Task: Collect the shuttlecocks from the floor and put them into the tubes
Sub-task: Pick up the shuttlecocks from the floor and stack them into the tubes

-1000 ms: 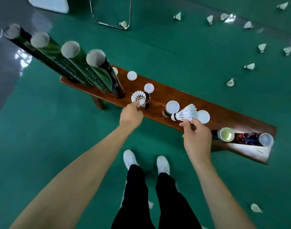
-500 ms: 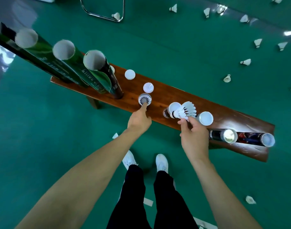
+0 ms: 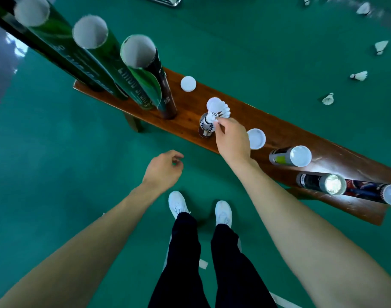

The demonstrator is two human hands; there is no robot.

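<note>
White feathers of a shuttlecock were pinched between the fingertips of the right hand, cork end tilted down toward the mouth of a short open tube standing upright on the wooden surface. The shuttlecock was held just above and slightly behind that mouth, its long axis leaning rather than plumb, so it was judged that the axis would need to be brought in line with the tube before being lowered in. Another shuttlecock appeared to be seated inside already. The left hand was held loosely curled and empty, off the surface's near edge and farther from the tube. More loose shuttlecocks were scattered on the green floor beyond.
</note>
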